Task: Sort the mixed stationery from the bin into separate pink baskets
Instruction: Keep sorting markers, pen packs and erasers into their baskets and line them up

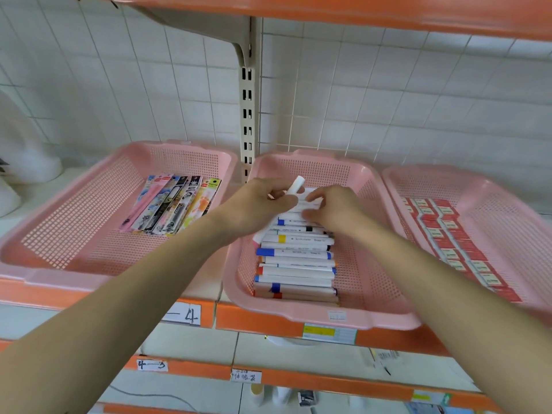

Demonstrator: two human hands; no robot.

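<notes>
Three pink baskets stand side by side on an orange-edged shelf. In the middle basket (379, 282) lies a row of white markers (295, 264) with coloured bands. My left hand (254, 201) grips one white marker (296, 184), its end sticking up toward the back of that basket. My right hand (331, 209) rests on the far markers of the row, fingers bent over them. The left basket (74, 222) contains several flat packaged pens (173, 203). The right basket (490, 210) is lined with small red and white boxes (451, 240). The bin is out of view.
A white tiled wall and a slotted shelf upright (247, 115) stand behind the baskets. Another orange shelf (358, 10) hangs overhead. Lower shelves carry paper labels (186, 316) and small items. White rounded objects (18, 162) sit at the far left.
</notes>
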